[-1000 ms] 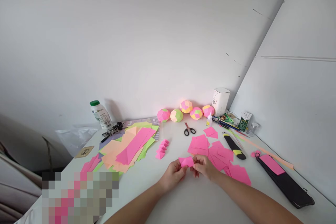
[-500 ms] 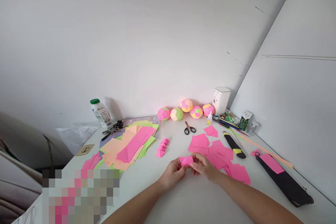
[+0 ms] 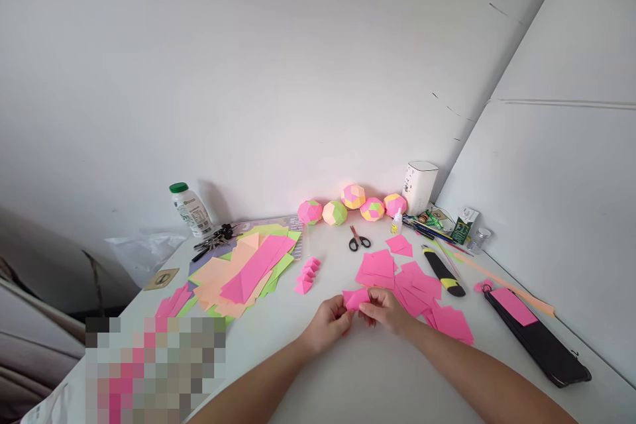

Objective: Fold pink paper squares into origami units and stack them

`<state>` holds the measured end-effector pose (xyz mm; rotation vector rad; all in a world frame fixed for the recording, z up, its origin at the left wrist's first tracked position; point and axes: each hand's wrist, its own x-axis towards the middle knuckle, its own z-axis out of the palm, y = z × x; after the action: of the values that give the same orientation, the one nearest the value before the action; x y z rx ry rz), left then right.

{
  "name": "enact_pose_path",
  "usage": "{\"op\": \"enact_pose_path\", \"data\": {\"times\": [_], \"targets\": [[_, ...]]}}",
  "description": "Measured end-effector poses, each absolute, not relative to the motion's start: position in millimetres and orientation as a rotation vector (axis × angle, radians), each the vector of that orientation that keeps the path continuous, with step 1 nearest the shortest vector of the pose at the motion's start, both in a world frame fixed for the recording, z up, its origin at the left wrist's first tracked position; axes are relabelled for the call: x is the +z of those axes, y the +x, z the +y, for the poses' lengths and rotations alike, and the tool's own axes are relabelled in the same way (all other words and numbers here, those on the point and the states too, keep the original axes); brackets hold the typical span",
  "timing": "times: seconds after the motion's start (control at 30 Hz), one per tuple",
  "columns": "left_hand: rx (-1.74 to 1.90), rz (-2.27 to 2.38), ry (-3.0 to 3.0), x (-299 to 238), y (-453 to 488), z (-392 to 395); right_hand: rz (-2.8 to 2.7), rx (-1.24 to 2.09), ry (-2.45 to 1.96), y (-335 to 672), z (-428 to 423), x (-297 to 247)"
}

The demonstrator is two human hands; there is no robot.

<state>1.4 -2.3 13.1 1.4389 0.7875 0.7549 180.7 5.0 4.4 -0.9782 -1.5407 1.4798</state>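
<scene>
Both hands meet at the middle of the white table [image 3: 358, 377] and pinch one small folded pink paper piece [image 3: 356, 298] between them. My left hand [image 3: 328, 324] grips its left side with thumb and fingers closed. My right hand [image 3: 385, 310] holds its right end, fingers curled. A row of small folded pink pieces [image 3: 307, 275] lies just beyond my left hand. Several flat pink paper squares [image 3: 412, 288] are spread to the right of my right hand.
A stack of pink, peach and green sheets [image 3: 246, 269] lies at left, with keys [image 3: 214, 241] and a white bottle [image 3: 189, 210] behind. Paper balls [image 3: 352, 205], scissors [image 3: 358, 240], a white container [image 3: 420, 187], a cutter [image 3: 444, 271] and a black case [image 3: 536, 341] sit along the back and right.
The hands keep working the pink piece, whose shape has shifted a little. The whole view has drifted slightly upward in the picture.
</scene>
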Motion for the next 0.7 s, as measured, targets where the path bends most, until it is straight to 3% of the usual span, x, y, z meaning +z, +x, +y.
{"op": "enact_pose_path", "data": {"times": [0.7], "targets": [[1.006, 0.773, 1.149, -2, 3, 6, -1.523, 1.410, -1.056, 179, 2, 4]]}}
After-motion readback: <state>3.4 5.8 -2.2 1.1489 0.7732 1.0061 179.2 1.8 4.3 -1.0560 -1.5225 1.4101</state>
